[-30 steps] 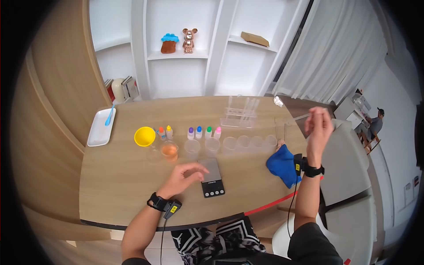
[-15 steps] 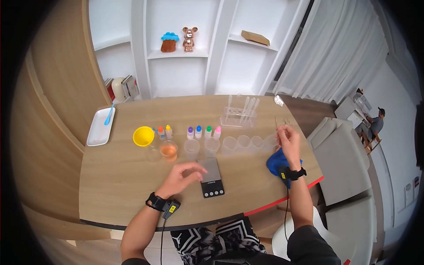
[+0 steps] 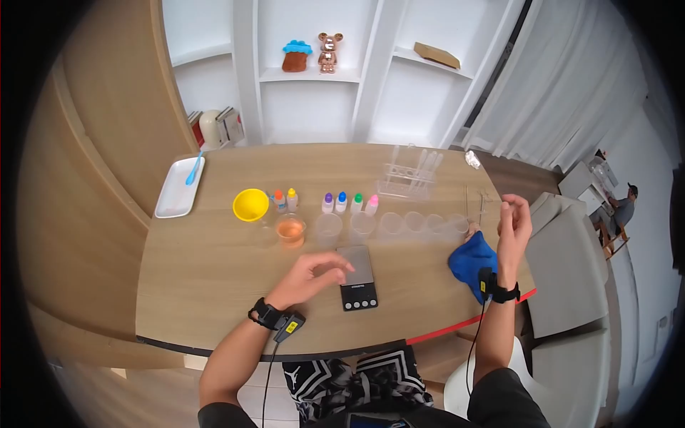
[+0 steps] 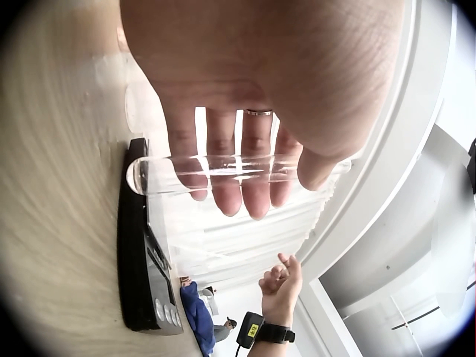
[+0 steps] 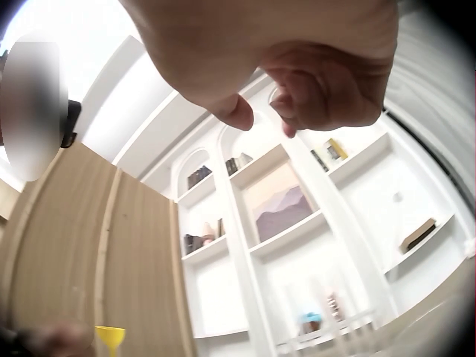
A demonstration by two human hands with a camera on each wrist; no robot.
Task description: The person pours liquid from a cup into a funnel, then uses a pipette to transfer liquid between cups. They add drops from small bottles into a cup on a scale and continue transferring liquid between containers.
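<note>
My left hand (image 3: 310, 278) hovers over the black digital scale (image 3: 360, 294), its metal plate partly covered. In the left wrist view that hand holds a clear test tube (image 4: 239, 172) lying across its fingers, the thumb against its far end. My right hand (image 3: 514, 228) is raised near the table's right edge, above the blue cloth (image 3: 472, 262). The right wrist view shows its fingers loosely curled and the thumb apart, with nothing visible between them. Thin metal tools (image 3: 467, 201) lie just left of it.
Clear cups (image 3: 391, 222) form a row behind the scale; one cup (image 3: 291, 234) contains orange liquid. Several coloured-cap bottles (image 3: 342, 202) stand behind them, near a yellow funnel (image 3: 250, 205). A clear test tube rack (image 3: 407, 184) stands at the back, a white tray (image 3: 171, 203) at far left.
My right hand came in from the right to beside the thin tools, then moved back out to the right. The thin pale stick at its fingertips earlier no longer shows. The left hand stayed over the scale.
</note>
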